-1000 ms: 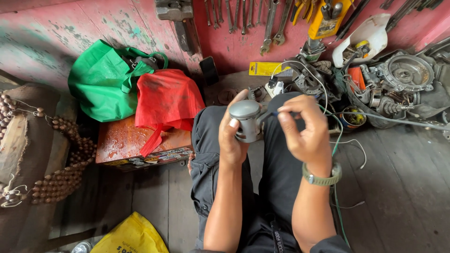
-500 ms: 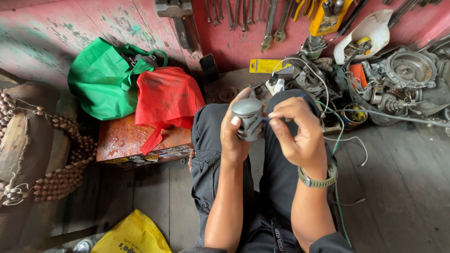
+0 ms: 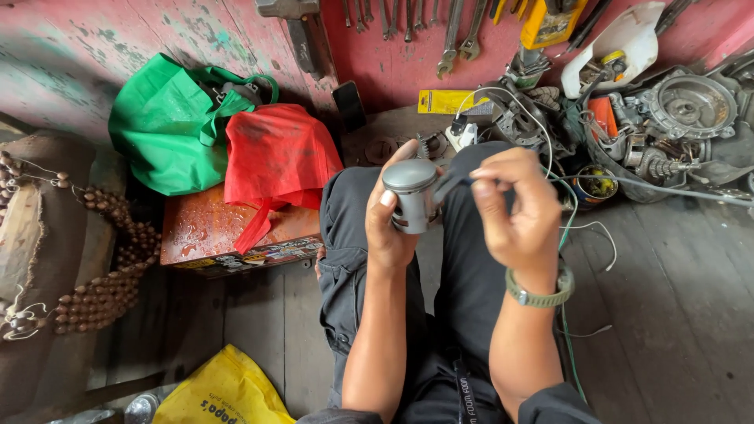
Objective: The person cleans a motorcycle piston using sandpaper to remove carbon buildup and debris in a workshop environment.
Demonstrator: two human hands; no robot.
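Note:
My left hand (image 3: 390,228) grips a grey metal piston (image 3: 411,193), held upright above my lap with its flat crown facing up. My right hand (image 3: 514,208) is closed, thumb and fingers pinching a small dark strip (image 3: 449,185) that touches the piston's side. A green watch (image 3: 542,294) sits on my right wrist. I am seated on the floor in dark trousers (image 3: 349,259), knees pointing toward the wall.
A green bag (image 3: 169,122) and a red bag (image 3: 275,161) rest on a rusty red box (image 3: 208,232) at left. Engine parts (image 3: 683,110) and wires (image 3: 585,228) lie at right. Wrenches (image 3: 459,31) hang on the pink wall. A yellow bag (image 3: 224,392) lies near me.
Both hands have stayed together on the piston. My right hand has shifted slightly, fingers working the dark strip against the piston's side.

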